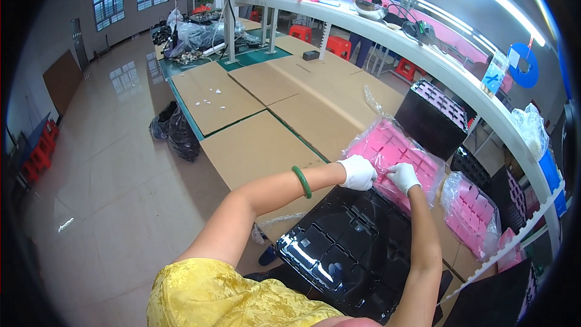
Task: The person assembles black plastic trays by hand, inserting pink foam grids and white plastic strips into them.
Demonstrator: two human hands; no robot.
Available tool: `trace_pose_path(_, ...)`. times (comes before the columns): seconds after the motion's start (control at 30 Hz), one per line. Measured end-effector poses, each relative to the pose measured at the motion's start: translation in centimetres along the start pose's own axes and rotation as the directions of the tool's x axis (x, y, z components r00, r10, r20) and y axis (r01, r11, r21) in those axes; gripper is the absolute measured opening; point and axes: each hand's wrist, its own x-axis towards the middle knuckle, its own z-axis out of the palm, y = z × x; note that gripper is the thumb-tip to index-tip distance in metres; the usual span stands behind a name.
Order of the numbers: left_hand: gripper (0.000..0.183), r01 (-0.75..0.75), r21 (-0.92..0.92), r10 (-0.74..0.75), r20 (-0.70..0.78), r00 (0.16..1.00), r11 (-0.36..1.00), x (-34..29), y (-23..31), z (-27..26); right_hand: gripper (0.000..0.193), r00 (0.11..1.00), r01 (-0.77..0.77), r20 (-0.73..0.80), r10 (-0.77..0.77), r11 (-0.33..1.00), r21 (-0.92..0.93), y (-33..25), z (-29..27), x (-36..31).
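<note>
A pink compartmented tray [390, 148] lies inside a clear plastic bag [436, 160] on the cardboard-covered table. Over the tray's near side, my left hand [358, 172], in a white glove, is closed on the bag's film. Just to its right, my right hand [403, 177], also gloved in white, pinches the same film with its fingertips. The fingers' exact hold is small and partly hidden. Nearer to me, below both hands, sits a glossy black plastic tray [345, 242] with moulded compartments.
Right of the hands lies another bagged pink tray [471, 215]. Behind it stands a tall stack of black trays [431, 118], with another dark stack [496, 297] at the lower right. A white overhead shelf [387, 30] crosses above the table. White scraps [212, 103] lie on cardboard farther left.
</note>
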Motion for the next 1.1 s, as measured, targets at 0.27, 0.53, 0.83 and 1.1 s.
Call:
trace_pose_path(0.27,0.031,0.027,-0.031,-0.026,0.04,0.999,0.999,-0.3,-0.5,0.1,0.031,0.965,-0.121,0.252,0.067,0.971,0.205,0.6,-2.7,0.9)
trace_pose_path(0.53,0.031,-0.039,-0.044,0.041,0.04,0.998,0.998,0.6,0.1,-0.1,0.02,0.997,-0.071,0.073,0.036,0.819,0.569,7.2,-2.3,2.2)
trace_pose_path(0.83,0.034,0.054,-0.043,-0.052,0.061,0.997,0.998,0.9,0.3,-1.5,0.023,0.977,-0.161,0.068,0.202,0.492,0.856,4.1,-3.9,2.6)
trace_pose_path(1.1,0.042,0.183,-0.107,-0.21,-0.377,0.902,0.977,2.6,0.7,-0.7,0.03,0.979,-0.131,0.059,0.195,0.381,0.915,3.0,-3.5,1.2)
